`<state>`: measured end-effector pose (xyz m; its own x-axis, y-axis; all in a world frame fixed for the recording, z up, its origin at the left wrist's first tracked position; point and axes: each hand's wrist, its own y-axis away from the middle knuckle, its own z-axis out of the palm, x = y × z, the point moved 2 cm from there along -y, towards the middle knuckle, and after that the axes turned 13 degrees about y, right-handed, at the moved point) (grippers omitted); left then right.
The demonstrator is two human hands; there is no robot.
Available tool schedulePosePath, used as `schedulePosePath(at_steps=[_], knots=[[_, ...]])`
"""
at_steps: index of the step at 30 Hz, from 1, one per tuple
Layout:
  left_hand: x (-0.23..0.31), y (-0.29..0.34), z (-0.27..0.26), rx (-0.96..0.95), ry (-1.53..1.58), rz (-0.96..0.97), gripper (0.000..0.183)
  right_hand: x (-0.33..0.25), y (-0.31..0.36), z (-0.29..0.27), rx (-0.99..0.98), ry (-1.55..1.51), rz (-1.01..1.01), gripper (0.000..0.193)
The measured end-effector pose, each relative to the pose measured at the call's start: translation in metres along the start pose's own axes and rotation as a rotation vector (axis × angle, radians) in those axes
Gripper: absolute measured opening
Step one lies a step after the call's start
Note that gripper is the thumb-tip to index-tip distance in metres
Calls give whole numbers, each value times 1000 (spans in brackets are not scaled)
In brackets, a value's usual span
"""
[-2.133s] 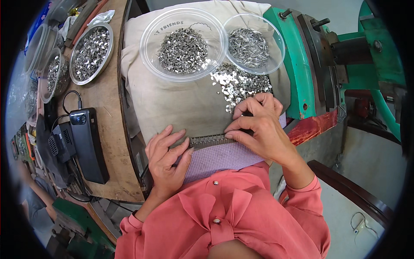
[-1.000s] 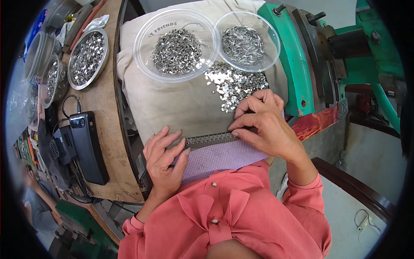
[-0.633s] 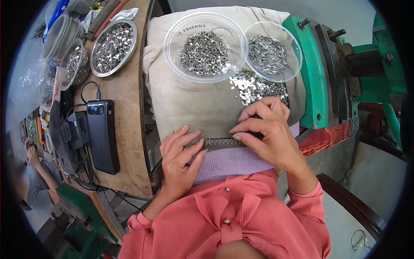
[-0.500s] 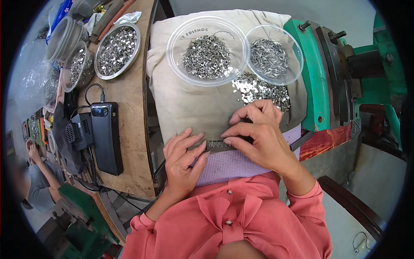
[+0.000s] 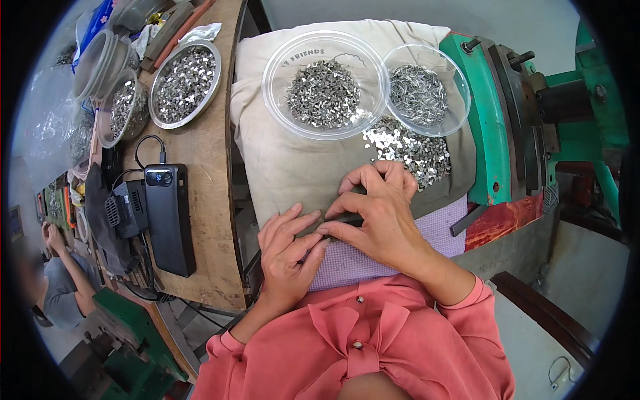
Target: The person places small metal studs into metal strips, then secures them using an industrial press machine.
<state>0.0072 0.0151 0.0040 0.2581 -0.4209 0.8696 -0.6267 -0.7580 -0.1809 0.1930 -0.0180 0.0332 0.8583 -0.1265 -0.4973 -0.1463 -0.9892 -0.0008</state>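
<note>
My left hand (image 5: 288,250) rests at the cloth's near edge, its thumb and fingers closed at the end of a small metal strip that my hands now mostly cover. My right hand (image 5: 379,217) comes in from the right, its thumb and index finger pinched together beside the left fingertips; anything between them is too small to make out. Beyond the right hand lies a loose heap of shiny small metal pieces (image 5: 417,157). Behind it stand a large clear tub (image 5: 268,93) of short metal bits and a smaller clear tub (image 5: 465,110) of thin metal pins.
A green machine (image 5: 477,120) borders the cloth (image 5: 260,160) on the right. The wooden table (image 5: 213,200) at left carries a black power bank (image 5: 169,220), cables and a metal bowl (image 5: 212,90) of metal bits. Another person (image 5: 67,273) sits at far left.
My right hand has shifted left, its fingertips meeting the left hand's. The slotted strip, visible between the hands before, is now mostly covered. The view has shifted slightly.
</note>
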Motion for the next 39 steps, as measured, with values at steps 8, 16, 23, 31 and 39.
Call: schedulePosePath(at_steps=[8, 16, 23, 31, 39], knots=[[0, 0, 0, 13, 8, 0, 22, 3, 2, 0, 12, -16, 14, 15], [1, -2, 0, 16, 14, -2, 23, 7, 1, -6, 20, -55, 44, 13], [0, -2, 0, 18, 11, 3, 23, 23, -11, -45, 134, -86, 95, 7], [0, -1, 2, 31, 18, 17, 27, 64, -49, -83, 523, 374, 119, 16], [-1, -2, 4, 59, 16, -71, 27, 68, -29, -82, 582, 399, 61, 11]])
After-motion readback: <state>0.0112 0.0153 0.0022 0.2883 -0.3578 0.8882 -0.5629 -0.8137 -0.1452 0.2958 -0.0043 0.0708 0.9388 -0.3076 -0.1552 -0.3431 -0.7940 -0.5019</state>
